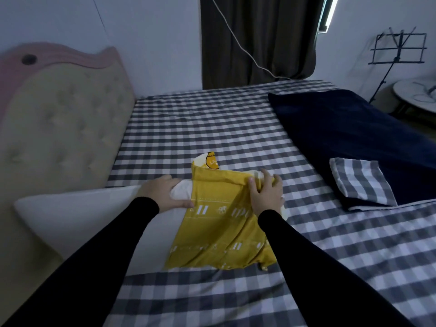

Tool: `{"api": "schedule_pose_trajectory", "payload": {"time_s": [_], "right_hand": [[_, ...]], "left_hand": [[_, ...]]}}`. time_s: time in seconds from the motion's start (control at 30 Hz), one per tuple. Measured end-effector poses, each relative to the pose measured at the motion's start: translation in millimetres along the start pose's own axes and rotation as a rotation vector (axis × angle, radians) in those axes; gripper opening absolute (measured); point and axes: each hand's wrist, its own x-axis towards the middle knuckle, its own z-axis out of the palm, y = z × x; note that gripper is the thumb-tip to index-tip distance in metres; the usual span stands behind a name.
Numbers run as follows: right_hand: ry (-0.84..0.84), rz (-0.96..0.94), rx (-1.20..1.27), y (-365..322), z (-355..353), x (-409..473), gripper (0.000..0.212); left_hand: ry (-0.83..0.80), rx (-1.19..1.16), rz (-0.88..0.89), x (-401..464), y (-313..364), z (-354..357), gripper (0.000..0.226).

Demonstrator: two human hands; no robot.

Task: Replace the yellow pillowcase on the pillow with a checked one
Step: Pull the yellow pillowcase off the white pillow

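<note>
A white pillow (77,215) lies on the bed next to the headboard, most of it bare. The yellow pillowcase (212,234) with white markings covers only its right end and is bunched there. My left hand (162,192) presses on the bare pillow right at the pillowcase's open edge. My right hand (266,192) grips the pillowcase's far upper edge, fingers curled over the fabric. A folded grey-and-white checked pillowcase (361,180) rests on the dark blanket to the right.
The bed carries a grey-and-white checked sheet (200,128). A dark blue blanket (349,128) lies across its right side. A padded headboard (59,123) stands at left. A music stand (398,50) and a round table (415,93) are at far right.
</note>
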Motion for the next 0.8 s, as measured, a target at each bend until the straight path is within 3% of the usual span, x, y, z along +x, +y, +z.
{"api": "schedule_pose_trajectory", "payload": {"time_s": [0.17,0.3,0.5,0.67,0.8], "right_hand": [[-0.127,-0.239,-0.2,-5,6,8,0.06],[-0.054,-0.306,-0.278,-9,8,13,0.046],[-0.06,-0.435,-0.181,-14,14,12,0.029],[-0.196,-0.323,-0.053,-15,4,11,0.023],[-0.268,-0.209,-0.063,-19,-11,21,0.024]], "left_hand": [[0.068,0.161,0.034,8,11,6,0.115],[0.09,0.012,0.035,11,20,16,0.102],[0.164,-0.1,0.057,4,14,26,0.105],[0.045,-0.177,-0.03,1,12,26,0.081],[0.04,-0.148,-0.077,4,11,18,0.105]]}}
